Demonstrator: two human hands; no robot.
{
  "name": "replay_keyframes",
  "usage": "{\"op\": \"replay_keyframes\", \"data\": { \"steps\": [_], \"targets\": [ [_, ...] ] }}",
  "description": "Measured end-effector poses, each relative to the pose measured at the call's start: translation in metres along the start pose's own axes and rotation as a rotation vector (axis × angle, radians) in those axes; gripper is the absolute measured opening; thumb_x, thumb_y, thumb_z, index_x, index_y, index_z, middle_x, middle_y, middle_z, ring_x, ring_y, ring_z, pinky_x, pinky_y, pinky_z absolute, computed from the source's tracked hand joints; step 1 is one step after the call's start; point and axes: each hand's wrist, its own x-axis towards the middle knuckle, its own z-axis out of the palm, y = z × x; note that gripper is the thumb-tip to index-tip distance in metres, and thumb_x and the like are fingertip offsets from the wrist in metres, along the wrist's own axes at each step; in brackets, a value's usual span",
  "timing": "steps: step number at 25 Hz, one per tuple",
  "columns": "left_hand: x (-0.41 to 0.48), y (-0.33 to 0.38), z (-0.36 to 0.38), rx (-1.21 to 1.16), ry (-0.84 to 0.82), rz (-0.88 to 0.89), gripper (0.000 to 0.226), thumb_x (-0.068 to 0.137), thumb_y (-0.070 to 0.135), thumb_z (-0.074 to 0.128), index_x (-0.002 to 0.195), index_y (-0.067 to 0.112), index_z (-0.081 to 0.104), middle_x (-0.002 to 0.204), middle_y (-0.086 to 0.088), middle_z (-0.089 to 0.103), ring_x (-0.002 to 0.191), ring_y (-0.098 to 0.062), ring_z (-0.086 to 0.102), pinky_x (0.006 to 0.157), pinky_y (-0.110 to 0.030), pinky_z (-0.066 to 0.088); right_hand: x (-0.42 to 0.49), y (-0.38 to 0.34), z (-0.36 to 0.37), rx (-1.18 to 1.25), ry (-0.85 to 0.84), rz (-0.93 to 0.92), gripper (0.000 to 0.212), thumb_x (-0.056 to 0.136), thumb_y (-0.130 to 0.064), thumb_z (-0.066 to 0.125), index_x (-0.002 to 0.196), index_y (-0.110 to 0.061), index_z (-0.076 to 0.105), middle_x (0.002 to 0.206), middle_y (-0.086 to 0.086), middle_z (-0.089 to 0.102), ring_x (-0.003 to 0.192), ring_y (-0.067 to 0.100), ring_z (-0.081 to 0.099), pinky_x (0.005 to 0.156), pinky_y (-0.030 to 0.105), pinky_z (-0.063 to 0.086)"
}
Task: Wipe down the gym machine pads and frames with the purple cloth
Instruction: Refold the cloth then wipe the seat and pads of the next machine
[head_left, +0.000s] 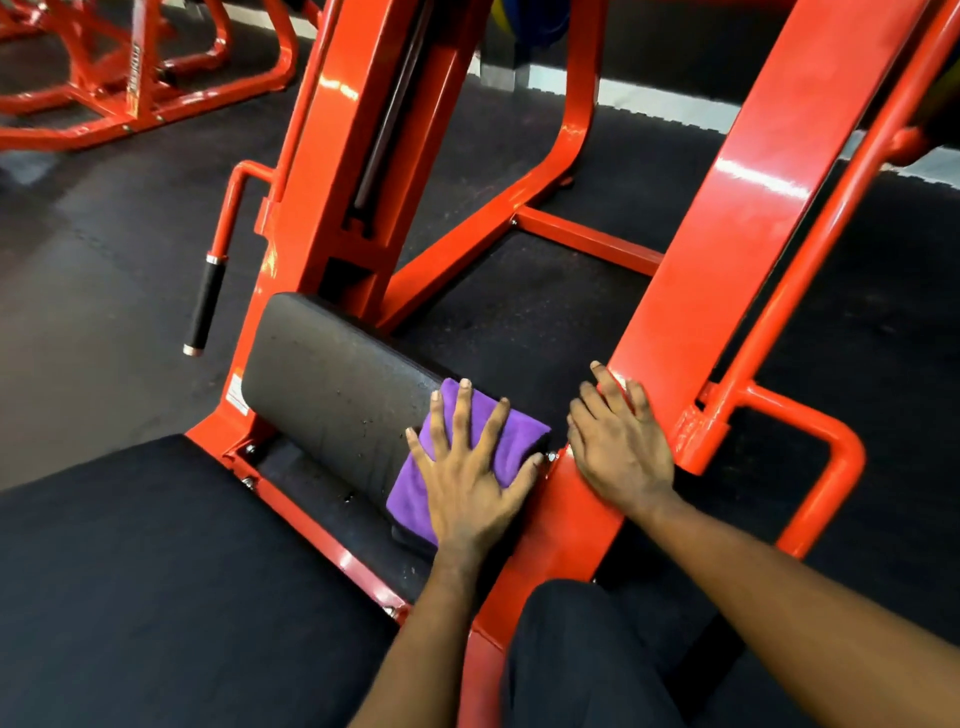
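A folded purple cloth (519, 434) lies on the right end of a black roller pad (332, 384) of an orange gym machine. My left hand (467, 478) presses flat on the cloth with its fingers spread and straight. My right hand (621, 439) rests on the orange frame beam (727, 249) just right of the pad, fingers extended up along the beam. A large black seat pad (156, 571) fills the lower left.
A black-gripped handle (205, 304) hangs from the orange frame left of the pad. An orange side bar (826, 462) loops out at the right. Another orange machine (130, 78) stands at the far left on the dark rubber floor (104, 234).
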Motion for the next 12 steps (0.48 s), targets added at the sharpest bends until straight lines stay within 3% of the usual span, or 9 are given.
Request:
{"op": "replay_keyframes", "data": {
  "steps": [6, 8, 12],
  "targets": [
    [-0.002, 0.009, 0.01, -0.131, 0.107, -0.465, 0.065, 0.09, 0.065, 0.04, 0.15, 0.044, 0.032, 0.167, 0.005, 0.01, 0.153, -0.028, 0.008, 0.114, -0.065, 0.022, -0.002, -0.002, 0.003, -0.057, -0.027, 0.014, 0.025, 0.098, -0.029, 0.045, 0.106, -0.013, 0.063, 0.126, 0.007, 0.06, 0.148, 0.027, 0.031, 0.12, 0.048, 0.014],
    [-0.012, 0.024, 0.011, -0.118, 0.106, -0.401, 0.069, 0.088, 0.071, 0.043, 0.15, 0.042, 0.035, 0.166, 0.004, 0.012, 0.153, -0.029, 0.008, 0.118, -0.06, 0.019, -0.002, -0.003, 0.001, -0.045, -0.027, 0.019, 0.026, 0.098, -0.029, 0.044, 0.107, -0.013, 0.063, 0.125, 0.008, 0.06, 0.147, 0.028, 0.032, 0.12, 0.048, 0.015],
    [-0.012, 0.024, 0.01, -0.011, 0.043, -0.114, 0.069, 0.085, 0.072, 0.051, 0.146, 0.04, 0.044, 0.166, 0.004, 0.015, 0.152, -0.033, 0.007, 0.12, -0.054, 0.014, -0.003, -0.003, -0.001, -0.052, -0.024, 0.017, 0.029, 0.097, -0.03, 0.042, 0.109, -0.012, 0.062, 0.123, 0.008, 0.061, 0.146, 0.028, 0.033, 0.119, 0.05, 0.017]
  ]
}}
